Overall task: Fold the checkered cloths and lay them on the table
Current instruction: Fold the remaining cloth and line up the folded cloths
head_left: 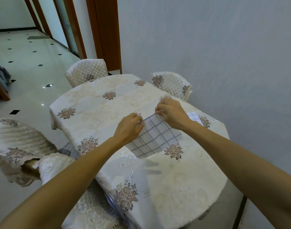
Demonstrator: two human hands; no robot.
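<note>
Checkered cloth (pixel 155 138) lies flat on bench (pixel 98 103), centre frame. Left hand (pixel 129 128) pinches its upper-left edge, right hand (pixel 171 113) pinches its top corner. Second folded cloth (pixel 195 117) sits just right of the right wrist.

A checkered cloth (pixel 155 135) lies on the table (pixel 95 103), a folded cloth (pixel 194 117) right of it.

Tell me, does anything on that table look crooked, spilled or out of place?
Nothing spilled or damaged. The checkered cloth lies slanted on the table, but the left hand and right hand pinch its far corners, so it looks mid-fold.
</note>
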